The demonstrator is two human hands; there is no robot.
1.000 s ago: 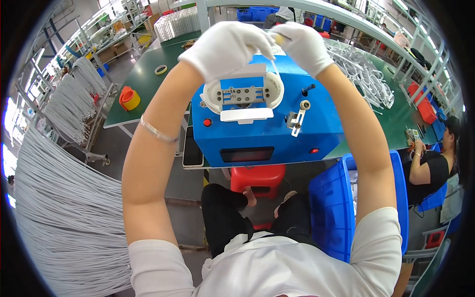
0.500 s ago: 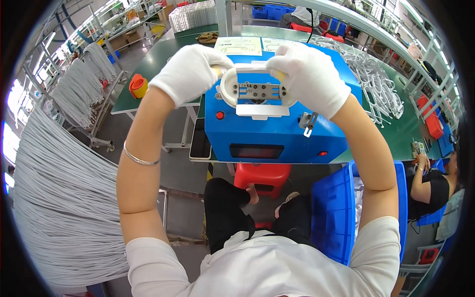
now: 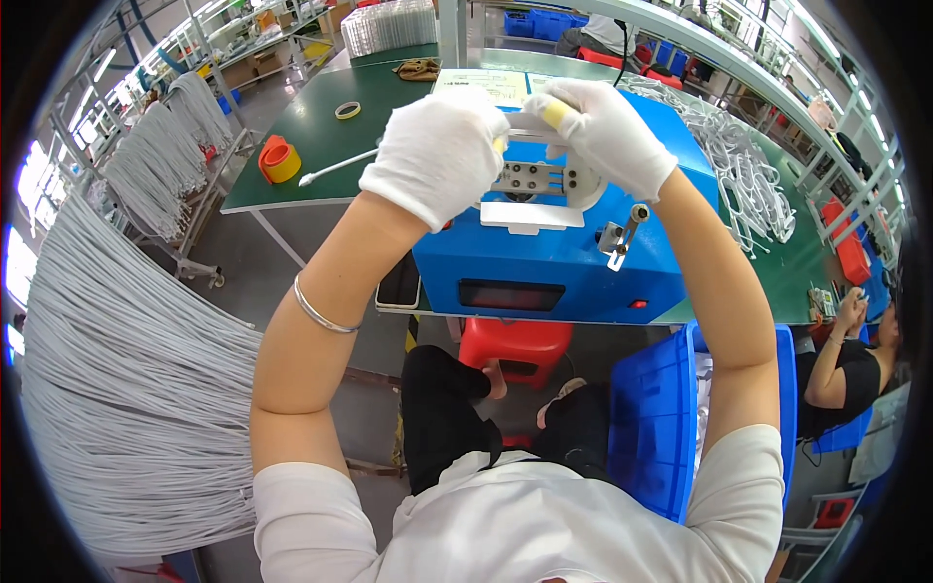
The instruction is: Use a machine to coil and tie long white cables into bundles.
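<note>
My left hand (image 3: pixel 437 155), in a white glove with yellow at the fingertips, is closed at the left side of a winding fixture (image 3: pixel 535 178). A white cable (image 3: pixel 338 167) runs from it to the left, its thicker end over the table. Opposite, my gloved right hand (image 3: pixel 610 136) curls its fingers over the top right of the white cable coil (image 3: pixel 586 187) around the fixture. The fixture's metal plate and a white lower flap (image 3: pixel 532 216) stay visible between the hands. All this sits on a blue machine (image 3: pixel 573 264); the left glove hides the coil's left part.
A small metal bracket (image 3: pixel 622 238) sticks out of the machine's front right. Orange-yellow tape (image 3: pixel 280 160) and a tape ring (image 3: pixel 347 111) lie on the green table (image 3: pixel 316 126). White coils (image 3: pixel 734 155) pile up at right. A blue bin (image 3: pixel 653 428) stands beside my right leg.
My left hand has moved right and down, over the fixture's left side. The cable end now shows to its left. My right hand has shifted slightly, with its fingers farther over the coil's top.
</note>
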